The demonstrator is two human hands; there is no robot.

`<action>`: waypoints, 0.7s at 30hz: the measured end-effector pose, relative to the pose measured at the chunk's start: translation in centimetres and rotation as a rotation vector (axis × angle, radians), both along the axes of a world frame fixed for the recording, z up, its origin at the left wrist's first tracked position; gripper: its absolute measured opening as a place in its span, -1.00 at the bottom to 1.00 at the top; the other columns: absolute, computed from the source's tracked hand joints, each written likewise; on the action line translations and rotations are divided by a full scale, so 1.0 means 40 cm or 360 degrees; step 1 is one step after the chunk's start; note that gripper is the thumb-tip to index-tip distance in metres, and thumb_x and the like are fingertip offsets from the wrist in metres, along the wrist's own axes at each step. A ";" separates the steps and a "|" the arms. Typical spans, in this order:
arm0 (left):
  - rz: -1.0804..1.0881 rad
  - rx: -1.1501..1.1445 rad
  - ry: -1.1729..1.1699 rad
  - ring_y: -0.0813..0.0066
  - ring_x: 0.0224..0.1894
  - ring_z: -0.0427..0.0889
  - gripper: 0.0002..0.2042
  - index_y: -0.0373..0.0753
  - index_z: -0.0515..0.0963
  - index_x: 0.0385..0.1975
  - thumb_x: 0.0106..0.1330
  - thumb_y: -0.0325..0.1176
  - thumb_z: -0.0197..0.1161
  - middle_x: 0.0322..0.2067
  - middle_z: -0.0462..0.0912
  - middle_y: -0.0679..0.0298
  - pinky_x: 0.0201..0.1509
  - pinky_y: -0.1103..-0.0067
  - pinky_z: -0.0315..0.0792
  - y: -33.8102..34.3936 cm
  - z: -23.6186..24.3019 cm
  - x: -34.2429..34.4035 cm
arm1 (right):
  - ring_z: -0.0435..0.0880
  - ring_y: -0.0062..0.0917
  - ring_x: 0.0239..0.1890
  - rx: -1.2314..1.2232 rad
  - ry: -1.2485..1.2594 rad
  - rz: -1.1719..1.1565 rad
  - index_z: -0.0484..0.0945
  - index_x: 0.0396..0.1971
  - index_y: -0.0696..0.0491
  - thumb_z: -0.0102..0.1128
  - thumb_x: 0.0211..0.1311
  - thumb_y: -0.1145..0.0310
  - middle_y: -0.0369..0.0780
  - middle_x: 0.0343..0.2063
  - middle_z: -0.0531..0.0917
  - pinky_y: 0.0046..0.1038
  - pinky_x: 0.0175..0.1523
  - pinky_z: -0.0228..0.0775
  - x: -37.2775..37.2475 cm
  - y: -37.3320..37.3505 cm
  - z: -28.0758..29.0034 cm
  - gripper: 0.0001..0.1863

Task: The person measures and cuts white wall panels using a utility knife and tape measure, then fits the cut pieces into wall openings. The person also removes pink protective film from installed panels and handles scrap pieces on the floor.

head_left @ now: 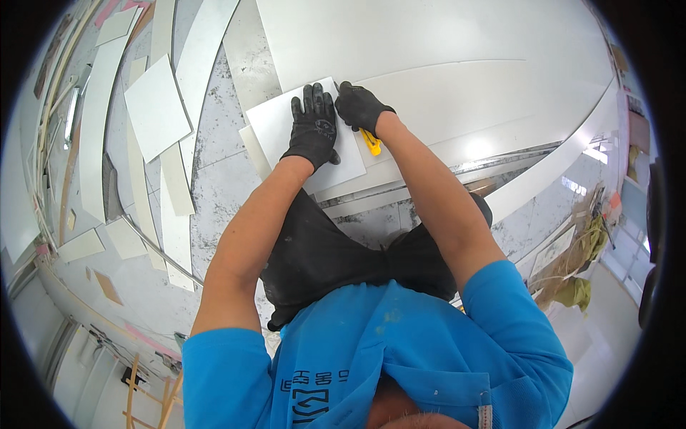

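My gloved left hand lies flat on a square white board, fingers stretched out and pointing away from me. At the board's upper right edge my gloved right hand is closed round a yellow utility knife, whose handle shows below the fingers; its blade cannot be made out clearly. The board rests on larger pale panels, with more sheet edges showing beneath it near my legs.
Loose white strips and a square offcut lie on the grimy tiled floor at left. A metal rod crosses there. A wooden frame stands lower left; crumpled olive material lies at right.
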State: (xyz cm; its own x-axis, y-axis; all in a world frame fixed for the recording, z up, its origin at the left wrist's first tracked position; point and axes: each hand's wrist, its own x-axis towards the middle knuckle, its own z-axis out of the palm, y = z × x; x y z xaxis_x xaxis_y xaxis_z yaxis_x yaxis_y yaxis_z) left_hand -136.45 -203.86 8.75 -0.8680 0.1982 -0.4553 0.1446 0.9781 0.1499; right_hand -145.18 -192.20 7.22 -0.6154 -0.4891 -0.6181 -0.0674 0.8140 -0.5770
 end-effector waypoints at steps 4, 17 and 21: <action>0.0001 -0.0017 0.0023 -0.21 0.40 -0.24 0.23 -0.50 -0.02 0.29 -0.39 0.03 0.56 0.33 -0.16 -0.27 0.39 0.00 -0.25 0.002 -0.006 0.004 | 0.66 -0.19 -0.31 0.0073 0.0206 0.0146 0.41 -0.30 0.32 -0.13 0.13 0.46 0.13 -0.28 0.59 -0.33 -0.26 0.53 0.019 0.004 0.032 -0.76; -0.0014 -0.0025 0.0105 -0.24 0.40 -0.26 0.28 -0.53 -0.09 0.29 -0.37 0.10 0.54 0.33 -0.17 -0.29 0.37 -0.06 -0.24 0.003 -0.016 0.010 | 0.61 -0.04 -0.44 0.0040 0.0308 0.0384 0.28 -0.31 0.26 -0.06 0.15 0.42 0.07 -0.56 0.56 -0.12 -0.29 0.47 0.381 0.267 0.022 -0.79; -0.0024 -0.0069 0.0051 -0.20 0.40 -0.26 0.27 -0.52 -0.08 0.30 -0.38 0.09 0.54 0.34 -0.19 -0.26 0.38 -0.04 -0.25 0.006 -0.010 0.004 | 0.54 0.05 -0.51 -0.0103 0.0619 -0.0080 0.21 -0.30 0.14 -0.03 0.20 0.43 0.09 -0.62 0.53 -0.02 -0.42 0.38 0.368 0.292 0.028 -0.83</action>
